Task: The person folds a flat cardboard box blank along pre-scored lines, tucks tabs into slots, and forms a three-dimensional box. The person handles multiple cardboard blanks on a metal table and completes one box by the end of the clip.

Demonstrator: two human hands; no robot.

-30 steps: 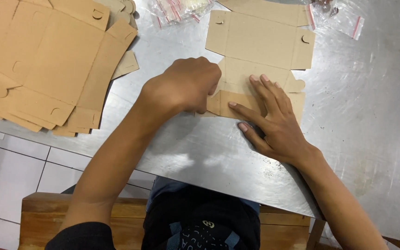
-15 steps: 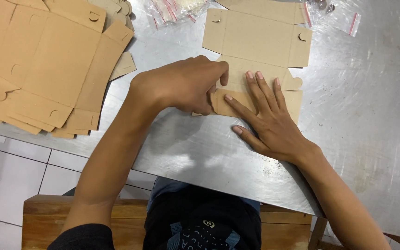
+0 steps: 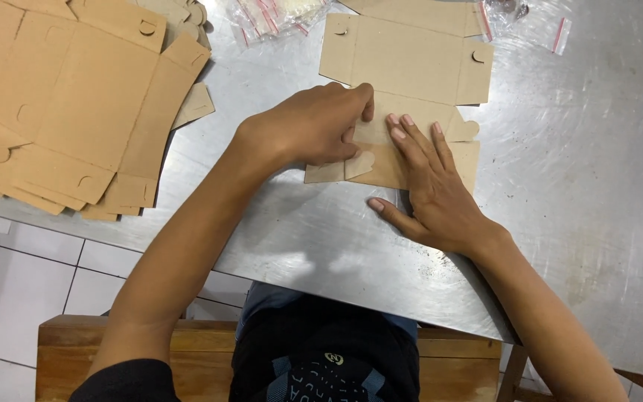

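A flat brown cardboard box blank (image 3: 411,67) lies on the steel table (image 3: 574,186) in front of me, its near panel folded over. My left hand (image 3: 310,126) presses on the blank's left side, fingers curled over a rounded side flap (image 3: 359,162). My right hand (image 3: 429,190) lies flat with spread fingers on the folded near panel, holding it down. Both hands touch the cardboard; neither lifts it.
A stack of several unfolded brown box blanks (image 3: 68,104) sits at the table's left. Small clear plastic bags with red strips (image 3: 277,15) lie at the far edge, and another (image 3: 537,22) at the far right. A wooden bench (image 3: 113,350) and white floor tiles show below.
My left hand has slid right and forward onto the blank's side flap. My right hand has shifted slightly toward the blank's middle, still pressing flat.
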